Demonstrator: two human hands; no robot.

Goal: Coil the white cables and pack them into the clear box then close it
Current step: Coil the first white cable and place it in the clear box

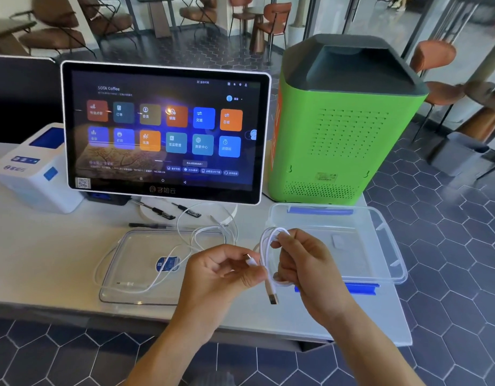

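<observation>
- The right hand (299,263) grips a coiled white cable (268,254) above the desk (59,246).
- The left hand (221,271) pinches its small plug.
- The clear box (391,246) sits open just behind; a second cable (201,235) sprawls across the lid (134,274).

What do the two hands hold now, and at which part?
Both hold one white cable. The right hand grips its coiled loops; the left hand pinches the small plug end. The USB plug hangs free below.

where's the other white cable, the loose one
The loose white cable lies uncoiled left of centre in the head view, draped over the clear lid below the touchscreen, left of both hands.
</observation>
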